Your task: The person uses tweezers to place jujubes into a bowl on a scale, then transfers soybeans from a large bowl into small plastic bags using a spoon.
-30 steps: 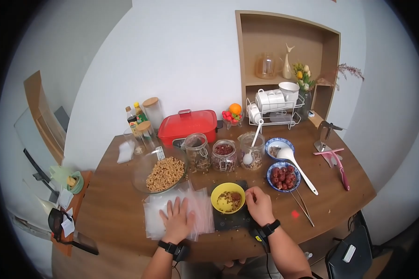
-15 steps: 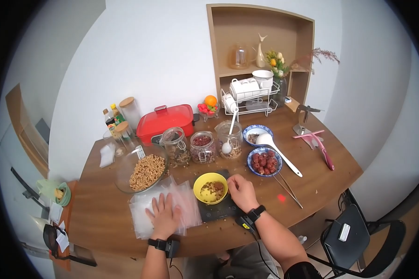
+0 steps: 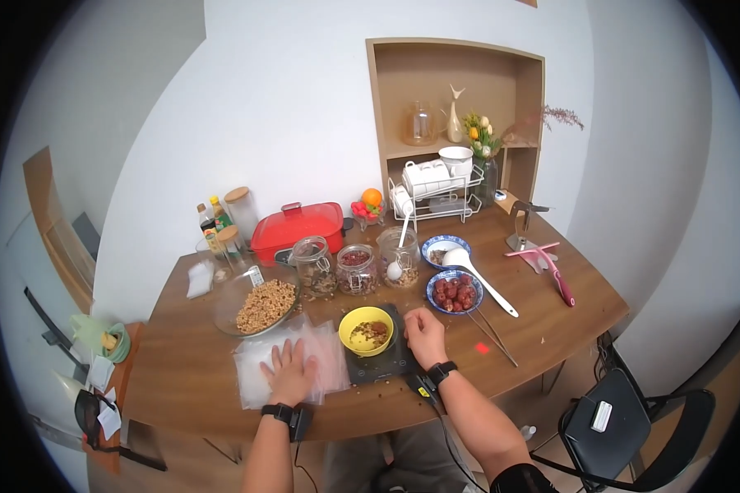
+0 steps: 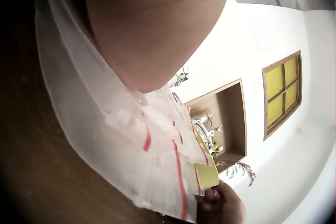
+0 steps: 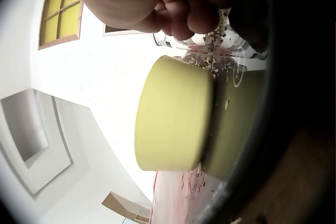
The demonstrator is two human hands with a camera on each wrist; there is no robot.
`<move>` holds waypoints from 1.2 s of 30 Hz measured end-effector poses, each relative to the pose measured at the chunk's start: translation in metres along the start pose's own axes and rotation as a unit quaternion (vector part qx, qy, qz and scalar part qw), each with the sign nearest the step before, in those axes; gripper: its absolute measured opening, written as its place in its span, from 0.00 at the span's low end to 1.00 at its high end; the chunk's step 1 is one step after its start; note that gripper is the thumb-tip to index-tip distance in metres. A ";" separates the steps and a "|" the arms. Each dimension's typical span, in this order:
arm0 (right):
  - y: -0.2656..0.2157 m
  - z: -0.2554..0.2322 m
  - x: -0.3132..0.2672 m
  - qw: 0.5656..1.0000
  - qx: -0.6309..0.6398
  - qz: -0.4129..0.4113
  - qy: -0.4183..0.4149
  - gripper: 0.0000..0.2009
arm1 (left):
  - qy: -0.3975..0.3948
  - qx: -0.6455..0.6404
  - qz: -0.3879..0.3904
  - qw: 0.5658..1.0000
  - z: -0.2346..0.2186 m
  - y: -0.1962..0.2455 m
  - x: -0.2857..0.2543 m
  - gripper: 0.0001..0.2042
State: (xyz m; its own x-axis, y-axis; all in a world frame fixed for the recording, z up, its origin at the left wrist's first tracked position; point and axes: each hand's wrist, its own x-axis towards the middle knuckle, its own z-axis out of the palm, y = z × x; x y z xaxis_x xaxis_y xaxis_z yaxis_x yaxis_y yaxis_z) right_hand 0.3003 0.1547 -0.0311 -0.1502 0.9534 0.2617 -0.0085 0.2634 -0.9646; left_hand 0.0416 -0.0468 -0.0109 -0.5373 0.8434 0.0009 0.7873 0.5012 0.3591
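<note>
My left hand (image 3: 290, 374) lies flat with spread fingers on a stack of clear plastic zip bags (image 3: 255, 361), whose red seal lines show in the left wrist view. My right hand (image 3: 424, 338) rests beside a yellow bowl (image 3: 367, 349), its fingers loosely curled and nothing visible in them. Inside the bowl are mixed grains (image 3: 372, 331) and a reddish-brown piece. The bowl stands on a black kitchen scale (image 3: 378, 370). In the right wrist view, curled fingers (image 5: 202, 16) hang above the bowl's side (image 5: 173, 116).
A glass bowl of soybeans (image 3: 265, 306) stands left. Glass jars (image 3: 315, 275) line up behind the yellow bowl, before a red electric pot (image 3: 298, 230). To the right are a blue-patterned bowl of red dates (image 3: 455, 293), a white ladle (image 3: 489, 287), metal tongs (image 3: 496, 338) and a pink squeegee (image 3: 559, 279).
The head view has shifted, so the table sits farther left in the picture. My left hand stays on the bags; my right hand has drawn slightly away from the yellow bowl's rim.
</note>
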 end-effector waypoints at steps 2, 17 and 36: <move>-0.011 -0.011 -0.012 1.000 -0.002 -0.007 0.006 0.08 | 0.003 0.003 0.002 1.000 0.000 0.000 0.001 0.36; -0.029 -0.205 -0.075 0.776 -0.616 -0.104 0.086 0.30 | 0.087 -0.031 0.035 0.995 0.001 -0.002 0.007 0.29; -0.026 -0.204 -0.072 0.807 -0.575 -0.116 0.069 0.07 | 0.272 -0.218 0.178 0.920 -0.018 0.059 0.058 0.05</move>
State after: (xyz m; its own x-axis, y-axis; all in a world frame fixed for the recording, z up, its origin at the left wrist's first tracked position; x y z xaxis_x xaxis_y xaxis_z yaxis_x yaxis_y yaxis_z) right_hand 0.5132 0.1088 -0.0186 -0.1642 0.8453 0.5085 0.9148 0.3234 -0.2421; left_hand 0.0516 0.0284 0.0276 -0.4342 0.6571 0.6162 0.8101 -0.0144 0.5861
